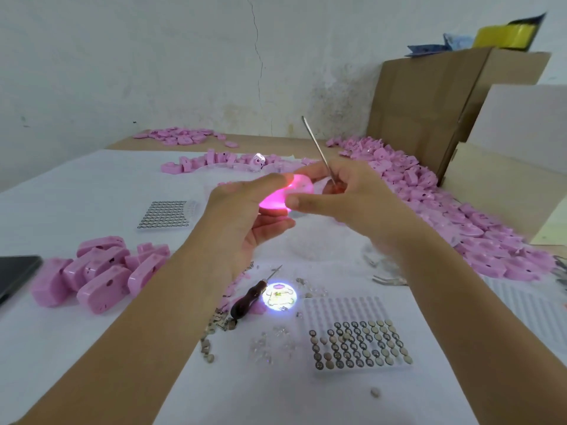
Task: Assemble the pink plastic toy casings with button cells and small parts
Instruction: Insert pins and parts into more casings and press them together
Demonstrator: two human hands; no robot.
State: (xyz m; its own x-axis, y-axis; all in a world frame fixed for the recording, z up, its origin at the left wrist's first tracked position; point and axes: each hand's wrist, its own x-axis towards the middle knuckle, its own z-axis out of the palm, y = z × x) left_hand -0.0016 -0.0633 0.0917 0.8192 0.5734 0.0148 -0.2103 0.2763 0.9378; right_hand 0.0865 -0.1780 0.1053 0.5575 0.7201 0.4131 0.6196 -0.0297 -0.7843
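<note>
My left hand (245,210) grips a pink toy casing (285,194) above the middle of the table; the casing glows pink and throws a round cartoon picture (279,296) onto the white table. My right hand (346,194) pinches the casing's right side and also holds metal tweezers (316,148) that point up and away. A tray of button cells (359,345) lies near the front right, a second tray (167,213) at the left.
A heap of pink casings (98,271) lies at the left, a long pile (445,204) runs along the right beside cardboard boxes (429,108). An awl with a dark handle (251,296), loose clear parts (270,345) and small metal bits lie in front. A dark phone (15,274) sits at the left edge.
</note>
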